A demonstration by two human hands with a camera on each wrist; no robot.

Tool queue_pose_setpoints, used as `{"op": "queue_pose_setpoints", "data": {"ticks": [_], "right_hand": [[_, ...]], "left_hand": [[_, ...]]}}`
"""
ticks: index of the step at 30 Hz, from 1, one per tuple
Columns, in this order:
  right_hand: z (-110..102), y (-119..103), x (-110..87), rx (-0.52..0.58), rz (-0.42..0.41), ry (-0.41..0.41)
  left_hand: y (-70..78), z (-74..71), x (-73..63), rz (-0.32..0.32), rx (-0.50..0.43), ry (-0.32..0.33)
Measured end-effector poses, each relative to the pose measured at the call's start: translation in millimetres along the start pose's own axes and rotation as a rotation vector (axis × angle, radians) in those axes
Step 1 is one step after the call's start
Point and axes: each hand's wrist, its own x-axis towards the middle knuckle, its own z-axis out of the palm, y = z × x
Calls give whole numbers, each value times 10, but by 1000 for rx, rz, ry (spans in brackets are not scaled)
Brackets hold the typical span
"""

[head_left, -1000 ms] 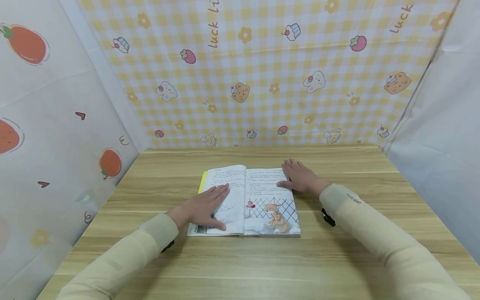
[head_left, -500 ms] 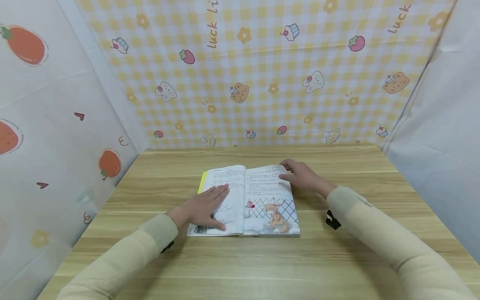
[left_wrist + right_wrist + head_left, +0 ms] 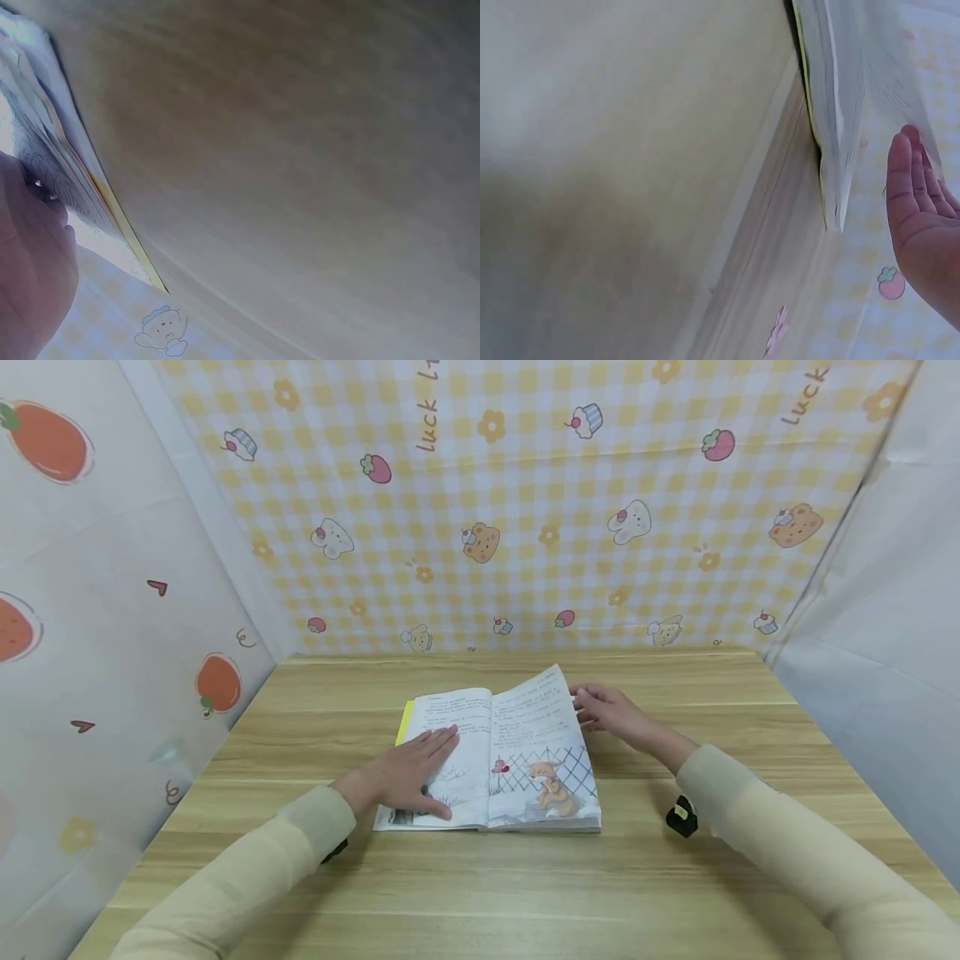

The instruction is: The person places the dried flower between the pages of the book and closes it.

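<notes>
My left hand [image 3: 408,770] covered some of the left page [image 3: 467,793], whose printed lines [image 3: 453,702] were too small to read, and the left wrist view's edge cut off both this hand and the book [image 3: 71,161].

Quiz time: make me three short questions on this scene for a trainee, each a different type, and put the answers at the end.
1. True or false: the left hand rests on the left page of the open book.
2. Multiple choice: what colour is the strip showing along the book's outer left edge? A) red B) yellow C) blue
3. Short answer: which page has its far outer corner raised, and which hand is at its outer edge?

Key:
1. True.
2. B.
3. The right page; the right hand is at its outer edge.
</notes>
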Motion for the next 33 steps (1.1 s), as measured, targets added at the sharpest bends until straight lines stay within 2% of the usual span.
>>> {"op": "queue_pose_setpoints", "data": {"ticks": [4, 9, 13, 17, 21, 26, 29, 33], "right_hand": [[68, -42, -74, 111, 28, -18], [208, -119, -139, 212, 13, -50], [353, -150, -149, 244, 7, -90], [516, -162, -165, 215, -17, -138], [680, -144, -190, 86, -56, -164], [840, -70, -201, -116, -155, -198], [900, -85, -229, -272, -219, -214], [967, -58, -207, -538, -278, -240]], "left_hand": [[-6, 6, 5, 4, 8, 4], [-7, -12, 7, -10, 8, -19], [-2, -19, 2, -10, -7, -25], [4, -28, -7, -9, -11, -25], [8, -39, -9, -4, -18, -18], [-9, -20, -9, 4, -28, 6], [-23, -12, -20, 4, -40, 22], [-52, -17, -51, -2, -89, 45]]}}
